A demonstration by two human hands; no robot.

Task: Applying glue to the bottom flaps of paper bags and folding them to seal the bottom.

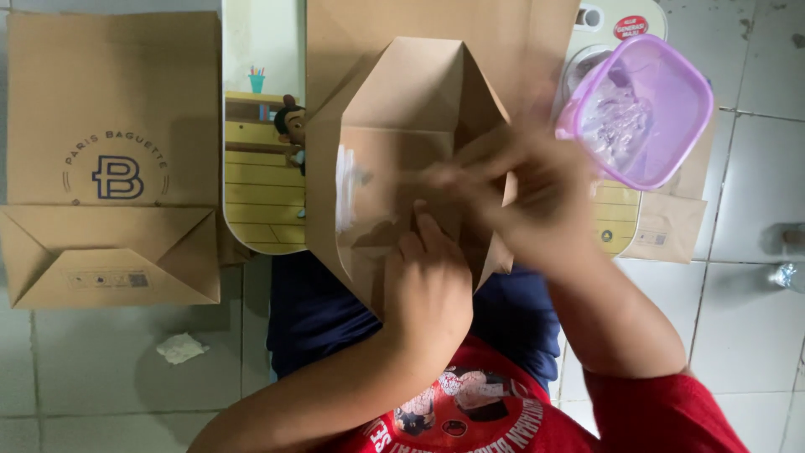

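A brown paper bag (pixel 402 159) lies flat at the centre, its folded bottom opened out with a white smear on the left. The left hand (pixel 428 285) presses the near flap, fingers together. The right hand (pixel 520 189) is blurred over the right fold; I cannot tell its fingers' state. A purple-lidded container (pixel 641 109) sits far right, a second paper bag (pixel 109 159) on the floor at left.

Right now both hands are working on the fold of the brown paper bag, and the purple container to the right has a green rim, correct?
Not quite. In the head view, the container has a purple rim, not green. Both the left hand and the right hand are on the brown paper bag.
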